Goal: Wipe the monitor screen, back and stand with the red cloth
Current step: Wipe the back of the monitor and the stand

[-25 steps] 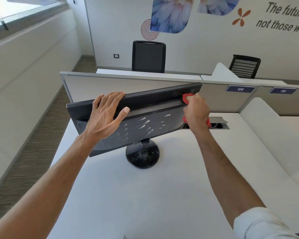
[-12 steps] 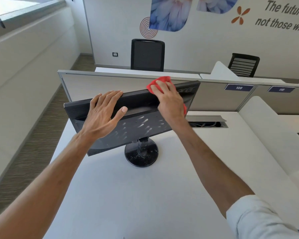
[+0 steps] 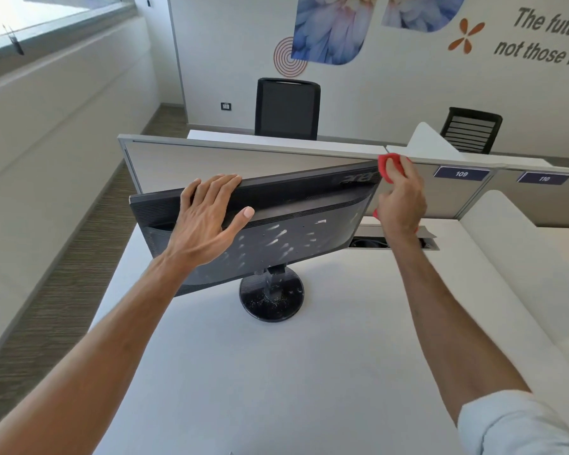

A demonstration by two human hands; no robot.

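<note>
Change: right hand (image 3: pixel 401 201) with the red cloth (image 3: pixel 388 165) has gone from the middle of the top edge of the monitor (image 3: pixel 293 231) half a second ago out to its top right corner. A second ago it was on that side too, so it's swiping back and forth.
Meaning: the top strip of the back is getting wiped; the lower back looks untouched.
Left hand (image 3: pixel 207 221): flat on the upper left of the back, fingers straight over the top edge, thumb spread. It braces without gripping and hasn't moved.
Right hand: fingers curled round the cloth, pressing it at the corner.
Red cloth: bunched in the right hand, touching the top right corner; a bit pokes out below the hand.
Monitor: back faces the camera, tilted, standing on the surface (image 3: pixel 276 372) before the partition (image 3: pixel 227 159). Screen hidden.
Dirt: white smears (image 3: pixel 276 238) on the lower back, specks on the stand (image 3: pixel 271 298).
Left to do: likely lower back, stand, screen.
</note>
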